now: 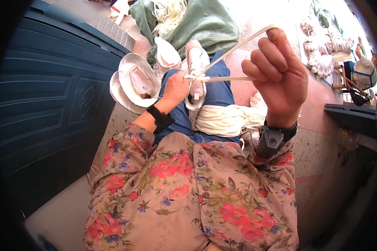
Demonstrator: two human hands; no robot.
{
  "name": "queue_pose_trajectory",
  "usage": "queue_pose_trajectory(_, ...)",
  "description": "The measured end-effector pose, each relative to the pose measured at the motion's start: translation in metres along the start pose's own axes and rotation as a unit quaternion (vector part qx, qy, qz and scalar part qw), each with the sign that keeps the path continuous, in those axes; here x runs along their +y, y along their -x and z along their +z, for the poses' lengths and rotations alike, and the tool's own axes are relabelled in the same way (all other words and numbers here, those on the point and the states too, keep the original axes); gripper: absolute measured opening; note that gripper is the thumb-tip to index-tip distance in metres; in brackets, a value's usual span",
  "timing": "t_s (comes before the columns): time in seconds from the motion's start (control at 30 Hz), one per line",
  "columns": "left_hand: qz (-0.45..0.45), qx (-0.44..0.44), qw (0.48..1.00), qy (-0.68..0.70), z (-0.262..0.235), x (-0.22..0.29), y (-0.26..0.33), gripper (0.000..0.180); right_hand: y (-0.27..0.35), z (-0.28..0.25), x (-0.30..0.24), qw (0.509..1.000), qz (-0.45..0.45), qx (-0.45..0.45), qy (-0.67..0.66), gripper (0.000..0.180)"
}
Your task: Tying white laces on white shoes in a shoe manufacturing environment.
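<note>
A pale pink and white sneaker [195, 56] rests between my knees, toe pointing away from me. My left hand [176, 88] is closed at the left edge of its lacing, holding the shoe; its fingertips are partly hidden. A white shoelace [230, 78] runs taut from the eyelets out to the right. My right hand [280, 69] is raised and closed on this lace. One strand passes over the index fingertip and another enters beneath the curled fingers. Beside the shoe, a bundle of cream shoelaces [222, 120] lies across my right thigh.
More pale shoes [135, 81] stand on the floor by my left knee. A green sack [209, 25] with loose laces [169, 14] lies ahead. Dark blue door panels [56, 83] rise on the left. Several light shoes [320, 46] sit in a row at far right.
</note>
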State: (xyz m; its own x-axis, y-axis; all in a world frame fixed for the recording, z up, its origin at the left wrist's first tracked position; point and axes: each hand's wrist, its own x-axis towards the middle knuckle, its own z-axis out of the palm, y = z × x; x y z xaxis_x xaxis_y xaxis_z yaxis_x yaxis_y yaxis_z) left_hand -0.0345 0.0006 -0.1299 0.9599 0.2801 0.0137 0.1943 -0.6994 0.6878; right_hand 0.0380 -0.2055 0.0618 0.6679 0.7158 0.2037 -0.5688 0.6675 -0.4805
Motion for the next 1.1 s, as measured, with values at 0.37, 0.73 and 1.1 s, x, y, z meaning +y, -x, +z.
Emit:
queue_pose_trajectory(0.37, -0.028, -0.173, 0.966, 0.191, -0.042, 0.042, -0.036, 0.031, -0.008, 0.017, 0.001, 0.991, -0.031, -0.126, -0.034, 0.024)
queue_pose_trajectory(0.73, -0.006, -0.368, 0.864, 0.344, -0.076, 0.049, -0.059, 0.02, -0.007, -0.02, -0.009, 0.95, -0.156, 0.16, 0.22, 0.012)
queue_pose_trajectory(1.1, 0.325, -0.373, 0.833, -0.247, 0.014, 0.057, -0.065, 0.04, 0.003, 0.004, 0.007, 0.962, -0.046, 0.186, 0.195, 0.017)
